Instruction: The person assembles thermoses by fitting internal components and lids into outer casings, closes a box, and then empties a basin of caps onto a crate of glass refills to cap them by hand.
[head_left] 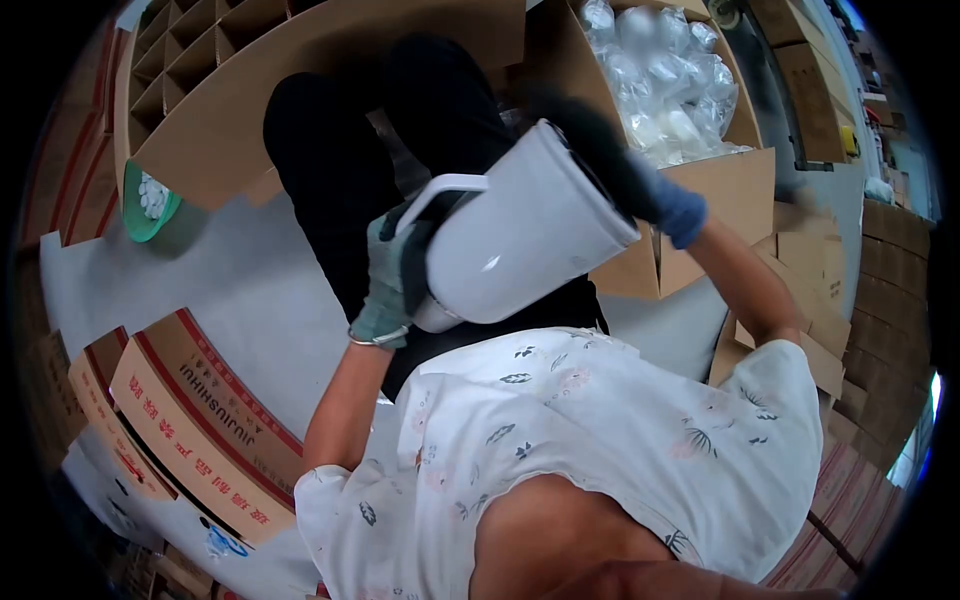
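Head view: largest of all is the person's white patterned shirt point(590, 420) at the near side, with black trousers point(320, 150) reaching forward from under it, knees bent. A long brown carton point(330, 95) spans the far left, part of it divided by cardboard into cells. An open carton point(715, 205) at the far right holds a heap of items in clear plastic wrapping point(665, 90). Near left on the grey floor point(240, 270) is a red-printed carton point(200, 425). Centrally, over the lap, the white mug point(530, 230) is tilted, its mouth toward the far right and its base toward the near left. The right hand point(610, 165), in a dark, motion-blurred glove, is at the mug's mouth; I cannot tell how far its fingers are spread or whether they grip anything. The left hand point(390, 275), in a grey-green glove, is curled around the mug by its base and handle. Smallest is a green bowl point(142, 222) of small white pieces point(153, 196), at the left beside the long carton.
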